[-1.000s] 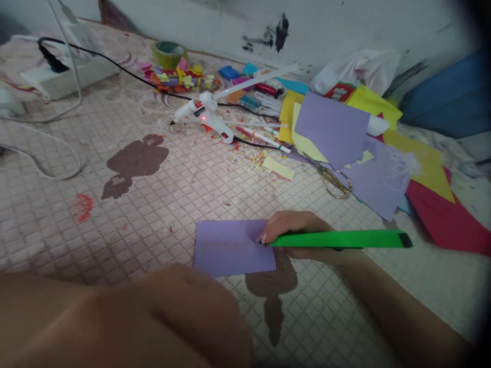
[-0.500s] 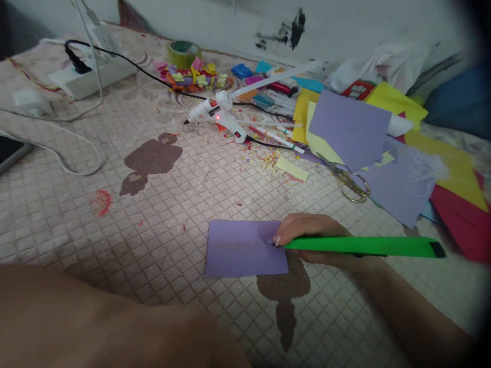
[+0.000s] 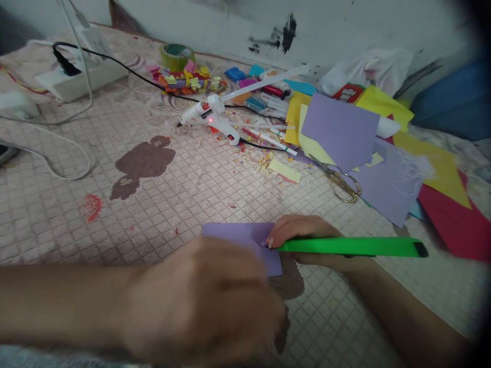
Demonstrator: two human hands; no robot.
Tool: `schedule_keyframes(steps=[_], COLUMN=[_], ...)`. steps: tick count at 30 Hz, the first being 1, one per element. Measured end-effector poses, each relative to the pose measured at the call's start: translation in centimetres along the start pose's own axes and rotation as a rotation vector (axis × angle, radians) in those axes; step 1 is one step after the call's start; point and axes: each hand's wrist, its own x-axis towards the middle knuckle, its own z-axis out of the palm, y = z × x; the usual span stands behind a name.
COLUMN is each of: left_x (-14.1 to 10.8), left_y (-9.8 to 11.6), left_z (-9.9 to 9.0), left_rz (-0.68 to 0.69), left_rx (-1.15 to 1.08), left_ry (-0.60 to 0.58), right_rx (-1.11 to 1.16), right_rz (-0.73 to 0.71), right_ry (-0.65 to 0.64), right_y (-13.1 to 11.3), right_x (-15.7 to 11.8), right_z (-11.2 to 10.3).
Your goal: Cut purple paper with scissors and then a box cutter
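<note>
A small purple sheet of paper [image 3: 233,231] lies flat on the table, partly covered by my left hand. My right hand [image 3: 307,226] rests at the sheet's right edge, fingers closed around a long green utility knife [image 3: 356,246]. Its narrow end points left over the paper, and its black-capped end sticks out to the right. My left hand [image 3: 215,301] is smeared by motion in front of the sheet, nearer to me. Its fingers do not show clearly, nor whether they hold anything.
A glue gun [image 3: 210,120] with a lit red light stands behind, its cord running to a power strip [image 3: 80,82]. Scissors [image 3: 341,185] lie before a pile of coloured paper [image 3: 341,128]. Green tape [image 3: 176,56], a paper-flower craft [image 3: 187,82] and paper scraps lie farther back.
My left hand has swung up and right from the lower left, now covering much of the purple sheet. The right hand keeps its hold on the utility knife. The whole view has shifted slightly.
</note>
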Motion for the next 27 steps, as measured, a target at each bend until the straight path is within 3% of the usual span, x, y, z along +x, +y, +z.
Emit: schedule_keyframes(steps=[3, 6, 10, 19, 27], left_x=[2.5, 2.4, 1.9, 1.7, 1.5], left_y=[-3.1, -4.8, -5.3, -5.1, -5.1], left_z=[-1.7, -1.3, -0.5, -0.5, -0.4], left_rz=[-0.266, -0.361, -0.402, -0.497, -0.422], left_rx=[-0.041, -0.014, 0.014, 0.112, 0.141], left_ry=[-0.002, -0.047, -0.061, -0.078, -0.065], right_rx=[-0.015, -0.020, -0.042, -0.057, -0.062], right_rz=[0.012, -0.008, -0.009, 0.000, -0.003], right_ry=[0.007, 0.021, 0.032, 0.029, 0.019], right_y=[-0.2, -0.1, 0.0, -0.3, -0.5], right_x=[0.1, 0.2, 0.1, 0.2, 0.3], right_z=[0.1, 0.3, 0.3, 0.2, 0.2])
